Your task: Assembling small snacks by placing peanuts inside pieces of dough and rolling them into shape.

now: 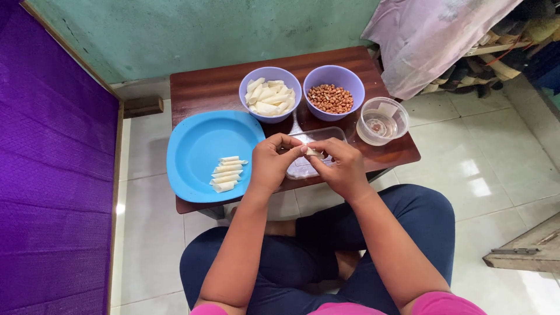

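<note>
both hands meet over the small dark wooden table: the left hand and right hand pinch one small pale dough roll between closed fingertips. left of them, finished rolls lie on a round blue plastic plate; beyond, a purple bowl of peanuts.

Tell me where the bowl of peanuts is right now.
In the head view, the purple bowl of peanuts sits at the table's far edge, between the bowl of pale wrappers on its left and the clear round container on its right.
</note>
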